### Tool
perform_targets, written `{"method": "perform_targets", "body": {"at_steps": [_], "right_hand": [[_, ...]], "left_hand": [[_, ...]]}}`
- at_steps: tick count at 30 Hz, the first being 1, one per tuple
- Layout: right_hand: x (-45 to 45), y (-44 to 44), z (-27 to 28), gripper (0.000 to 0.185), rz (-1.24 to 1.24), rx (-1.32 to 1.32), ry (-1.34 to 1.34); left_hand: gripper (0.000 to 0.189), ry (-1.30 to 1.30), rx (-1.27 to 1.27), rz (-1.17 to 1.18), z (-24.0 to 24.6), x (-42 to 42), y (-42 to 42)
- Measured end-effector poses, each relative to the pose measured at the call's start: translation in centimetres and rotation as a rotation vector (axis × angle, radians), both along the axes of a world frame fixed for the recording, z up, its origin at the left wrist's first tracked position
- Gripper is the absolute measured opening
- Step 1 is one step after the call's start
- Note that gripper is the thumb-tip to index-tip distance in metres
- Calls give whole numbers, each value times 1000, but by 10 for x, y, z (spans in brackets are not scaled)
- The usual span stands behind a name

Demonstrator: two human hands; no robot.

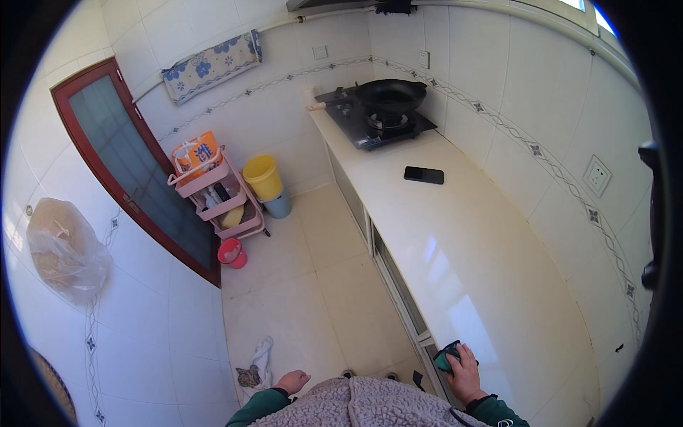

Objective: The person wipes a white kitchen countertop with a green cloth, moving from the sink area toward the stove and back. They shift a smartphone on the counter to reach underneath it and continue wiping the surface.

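My right hand (465, 376) rests at the front edge of the white countertop (411, 235), its fingers closed over a bunched green cloth (442, 362) with dark edging. Part of the cloth is hidden under the fingers. My left hand (293, 381) hangs low beside the grey fleece garment (331, 405), over the floor. Its fingers look loosely curled, and nothing shows in them. Farther along the counter lies a black smartphone (423, 175). Behind it, a black wok (391, 95) sits on the gas hob (373, 125), its wooden handle (316, 107) pointing left.
A pink tiered trolley (229, 205) stands by the red-framed door (176, 224), beside yellow (262, 176) and blue buckets (278, 206). In front is a small red bucket (232, 253). A white cloth (261, 357) and a mottled brown item (247, 377) lie on the floor.
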State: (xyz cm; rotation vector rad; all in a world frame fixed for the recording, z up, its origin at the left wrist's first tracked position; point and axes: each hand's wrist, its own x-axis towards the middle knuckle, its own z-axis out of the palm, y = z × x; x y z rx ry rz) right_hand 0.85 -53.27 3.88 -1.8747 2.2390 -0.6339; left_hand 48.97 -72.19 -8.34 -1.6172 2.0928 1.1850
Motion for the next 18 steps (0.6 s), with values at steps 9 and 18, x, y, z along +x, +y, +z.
{"method": "perform_targets", "body": {"at_steps": [9,18], "right_hand": [[-13,-108,-17,53,-24,-111,11],[-37,-237,-45,55,-20,-174,47]], "left_hand": [[51,-42,11,152,9,23,17],[51,-104,13,411,13,58,84]]}}
